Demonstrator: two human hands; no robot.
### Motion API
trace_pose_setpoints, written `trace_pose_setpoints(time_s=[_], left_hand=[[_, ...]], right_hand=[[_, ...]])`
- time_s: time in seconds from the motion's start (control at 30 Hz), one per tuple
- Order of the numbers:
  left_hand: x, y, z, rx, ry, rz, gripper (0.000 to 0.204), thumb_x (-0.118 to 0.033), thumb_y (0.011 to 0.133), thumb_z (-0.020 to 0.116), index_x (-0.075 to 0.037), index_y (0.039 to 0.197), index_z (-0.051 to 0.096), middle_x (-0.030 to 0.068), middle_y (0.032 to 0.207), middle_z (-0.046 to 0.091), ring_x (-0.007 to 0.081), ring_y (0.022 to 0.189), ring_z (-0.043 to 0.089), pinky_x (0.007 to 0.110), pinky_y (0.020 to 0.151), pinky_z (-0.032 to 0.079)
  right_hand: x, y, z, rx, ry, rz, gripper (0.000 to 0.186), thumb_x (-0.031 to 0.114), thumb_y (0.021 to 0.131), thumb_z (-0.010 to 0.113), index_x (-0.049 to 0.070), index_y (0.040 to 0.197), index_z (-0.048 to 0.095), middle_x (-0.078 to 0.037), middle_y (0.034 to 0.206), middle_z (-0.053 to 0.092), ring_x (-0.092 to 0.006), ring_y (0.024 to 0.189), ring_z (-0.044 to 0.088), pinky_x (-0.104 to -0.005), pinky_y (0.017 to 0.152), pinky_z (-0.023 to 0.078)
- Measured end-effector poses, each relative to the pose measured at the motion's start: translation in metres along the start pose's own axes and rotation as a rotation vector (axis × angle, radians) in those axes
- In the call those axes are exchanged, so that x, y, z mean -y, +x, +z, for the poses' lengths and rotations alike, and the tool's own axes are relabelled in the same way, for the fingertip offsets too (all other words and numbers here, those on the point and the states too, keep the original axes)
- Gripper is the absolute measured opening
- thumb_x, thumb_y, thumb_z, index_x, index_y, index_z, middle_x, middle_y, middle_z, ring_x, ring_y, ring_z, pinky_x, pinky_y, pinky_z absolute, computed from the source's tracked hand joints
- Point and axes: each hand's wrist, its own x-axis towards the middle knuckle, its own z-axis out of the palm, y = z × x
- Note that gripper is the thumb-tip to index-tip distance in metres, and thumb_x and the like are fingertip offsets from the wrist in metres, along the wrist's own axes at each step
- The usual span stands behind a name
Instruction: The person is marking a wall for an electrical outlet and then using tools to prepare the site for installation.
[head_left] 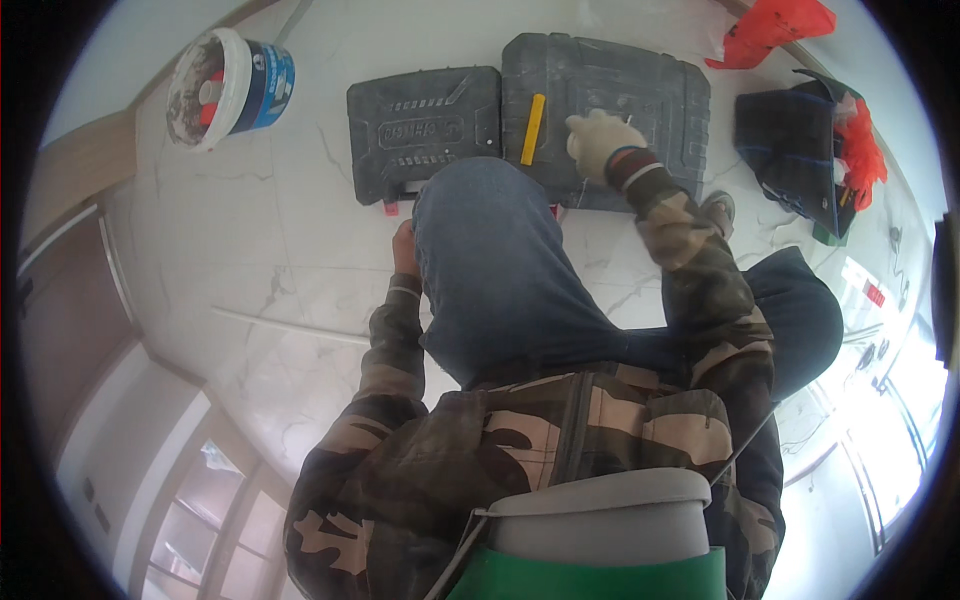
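Note:
My right hand [602,143], in a pale work glove, is over the larger dark grey tool case [660,100]. Its fingers look curled; whatever they hold, if anything, is hidden. A slim yellow bar-shaped item [533,130] lies on that case, left of the glove. Beside it, the smaller dark grey tool case [425,120] lies flat, with a red latch at its near edge. My left hand [405,248] appears ungloved and is down beside my bent knee, just below the smaller case. The knee covers most of its fingers.
A white bucket with a blue label [265,88] is tipped toward me at far left. At far right are a black tool bag [790,140] with a red plastic bag [860,150], and another red bag [770,32]. A thin pale strip [290,325] lies on the tiled floor.

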Motion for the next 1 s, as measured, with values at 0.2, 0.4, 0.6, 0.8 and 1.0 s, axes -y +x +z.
trace_pose_setpoints(time_s=[0.2,0.4,0.6,0.8,1.0], left_hand=[[-0.032,0.049,0.013,0.165,-0.120,0.250,0.023,-0.014,0.086,0.059,0.003,0.101,0.062,0.0129,0.098,0.067,0.0208,0.091,0.062,0.034,0.080,0.047],[-0.074,0.081,0.032,0.144,-0.028,0.509,0.023,-0.017,0.088,0.058,0.001,0.100,0.063,0.0111,0.097,0.067,0.0197,0.090,0.062,0.034,0.079,0.047],[-0.088,0.071,0.017,0.192,-0.036,0.445,0.022,-0.020,0.089,0.058,0.000,0.098,0.063,0.0102,0.095,0.066,0.0208,0.089,0.062,0.035,0.079,0.048],[-0.109,0.046,-0.034,0.137,-0.073,0.238,0.022,-0.022,0.090,0.057,-0.002,0.096,0.063,0.0093,0.092,0.066,0.0219,0.088,0.062,0.035,0.079,0.048],[-0.238,0.071,-0.062,-0.111,0.655,1.103,0.015,-0.020,0.090,0.057,-0.006,0.093,0.062,0.0022,0.071,0.057,0.0111,0.052,0.049,0.027,0.042,0.038]], right_hand=[[0.022,-0.021,0.017,-0.048,-0.047,0.032,0.021,0.017,0.083,0.059,0.008,0.101,0.063,-0.014,0.107,0.062,-0.0317,0.099,0.064,-0.0416,0.081,0.053],[0.029,-0.018,0.037,-0.286,-0.040,-0.103,0.019,0.020,0.083,0.059,0.007,0.092,0.069,-0.009,0.091,0.067,-0.0265,0.092,0.066,-0.0403,0.075,0.053],[0.023,-0.031,0.027,-0.335,-0.035,-0.196,0.024,0.024,0.084,0.058,0.013,0.105,0.064,-0.007,0.093,0.062,-0.0250,0.092,0.063,-0.0362,0.075,0.050],[-0.045,-0.053,-0.017,-0.539,-0.039,-0.532,0.031,0.027,0.080,0.062,0.015,0.109,0.057,-0.006,0.090,0.057,-0.0232,0.089,0.060,-0.0373,0.075,0.047],[-0.233,-0.148,-0.092,-0.408,0.256,0.048,0.033,0.026,0.081,0.062,0.008,0.110,0.060,-0.014,0.107,0.061,-0.0334,0.100,0.059,-0.0442,0.087,0.047]])
